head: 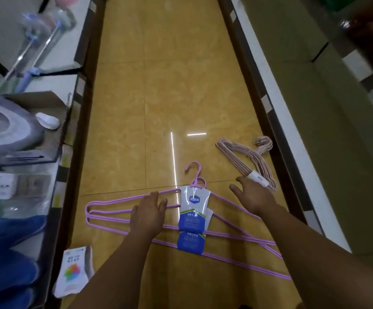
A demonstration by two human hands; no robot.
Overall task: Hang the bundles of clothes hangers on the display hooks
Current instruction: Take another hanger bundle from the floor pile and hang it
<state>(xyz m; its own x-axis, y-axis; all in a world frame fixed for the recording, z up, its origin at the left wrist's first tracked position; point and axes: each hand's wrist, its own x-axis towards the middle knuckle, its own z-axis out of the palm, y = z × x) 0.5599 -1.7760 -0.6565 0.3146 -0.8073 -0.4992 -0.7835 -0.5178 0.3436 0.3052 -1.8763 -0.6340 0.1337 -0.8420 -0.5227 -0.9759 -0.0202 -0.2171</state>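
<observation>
Both forearms come in from the bottom edge, reaching down over the yellow tiled floor (123, 108) of a shop aisle. Purple hangers (237, 236) are the landmark here: two labelled bundles lying flat on the floor, overlapping, hooks pointing away from the camera, each with a white and blue label (194, 210) wrapped round the middle.

Left hand (148, 214) sits right on top of the purple hangers' left half, palm down, fingers loose and fairly straight, not curled round any wire as far as I can see. Right hand (251, 196) is over their right shoulder, fingers spread and relaxed, holding nothing. Its fingertips are just beside the white tag of the pink hangers (251, 157), can't tell if they actually touch it.

That pink bundle lies on the floor up and to the right of the purple ones, near the base of the right-hand shelf (277, 108).

Down-left of the purple hangers there's a white packet with a colourful print (74, 269) on the floor against the left shelving. Further left, on those shelves, a cardboard box (47, 101) with a grey padded toilet seat thing (4, 126) in it, and blue slippers (7, 248) lower down. Everything over there is pretty blurry.
</observation>
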